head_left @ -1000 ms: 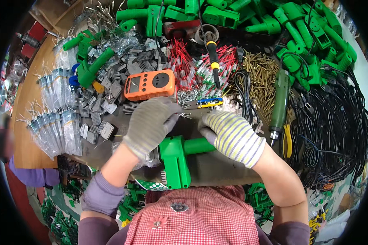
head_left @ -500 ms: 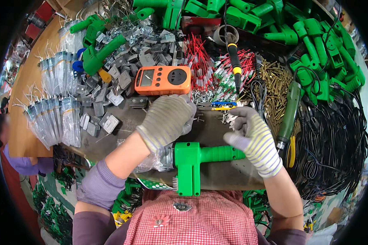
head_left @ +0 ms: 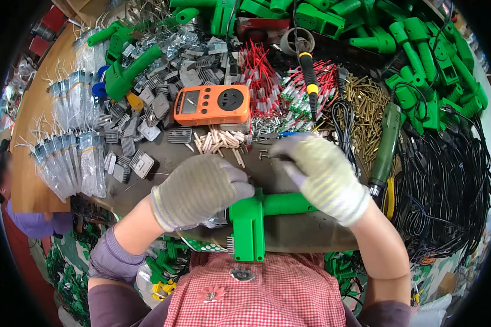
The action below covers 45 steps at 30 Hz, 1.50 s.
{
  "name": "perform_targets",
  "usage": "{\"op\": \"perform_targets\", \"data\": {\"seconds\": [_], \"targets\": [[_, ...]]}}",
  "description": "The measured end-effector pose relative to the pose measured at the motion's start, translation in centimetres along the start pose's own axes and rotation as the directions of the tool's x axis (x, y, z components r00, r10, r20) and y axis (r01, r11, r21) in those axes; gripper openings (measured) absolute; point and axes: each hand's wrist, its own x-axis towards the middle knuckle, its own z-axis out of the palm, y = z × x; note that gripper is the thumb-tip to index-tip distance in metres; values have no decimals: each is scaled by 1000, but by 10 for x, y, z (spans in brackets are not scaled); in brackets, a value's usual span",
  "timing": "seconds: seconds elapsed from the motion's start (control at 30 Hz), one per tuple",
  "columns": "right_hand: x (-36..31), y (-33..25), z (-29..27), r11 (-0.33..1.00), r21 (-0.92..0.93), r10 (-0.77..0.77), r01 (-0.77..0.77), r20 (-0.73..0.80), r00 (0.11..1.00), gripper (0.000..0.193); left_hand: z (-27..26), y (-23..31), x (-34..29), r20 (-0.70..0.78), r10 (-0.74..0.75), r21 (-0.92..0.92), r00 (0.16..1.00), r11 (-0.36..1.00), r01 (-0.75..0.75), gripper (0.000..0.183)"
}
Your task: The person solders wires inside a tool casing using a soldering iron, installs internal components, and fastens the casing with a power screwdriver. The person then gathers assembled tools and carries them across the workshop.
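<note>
Several clear-bagged bundles (head_left: pixel 68 163) fanned out, left of frame. Grey ribbed blocks (head_left: pixel 142 163): loose heap, upper left to left of centre. Left hand (head_left: pixel 199 188), gloved, near centre; grip curled, cannot tell whether it is closed on anything. Orange meter (head_left: pixel 213 103) face up above it, pale short sticks (head_left: pixel 221 140) piled between. Green housing (head_left: pixel 247 231) lower centre, on the counter (head_left: pixel 305 231), handle (head_left: pixel 286 203) pointing right. Right hand (head_left: pixel 327 174), gloved, right of centre, above the handle's end; grip bent inward, fingertips unclear, contents cannot be told. Brass screws (head_left: pixel 365 109) upper right; green power screwdriver (head_left: pixel 386 144) beside them; black cables (head_left: pixel 442 185) far right.
</note>
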Motion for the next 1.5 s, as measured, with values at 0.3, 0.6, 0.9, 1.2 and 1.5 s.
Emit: {"op": "perform_targets", "data": {"seconds": [0.3,0.6,0.9,1.2,1.5], "targets": [[36,6,34,893,-395,-83,215,326,942,19,13,-3,-22,-214,-278,-23,936,960,280,25],[27,17,34,849,-433,-183,303,297,937,15,33,-48,15,5,0,-15,1000,1000,0,25],[35,0,39,855,-494,73,156,412,908,20,21,-29,22,119,-190,287,975,946,150,19],[-26,-61,-17,562,700,321,-441,306,896,40,-1,41,-52,-114,-567,-669,816,651,359,14],[-73,-93,5,107,713,396,-693,609,687,38,30,80,-61,-169,-166,-324,971,940,105,17]]}}
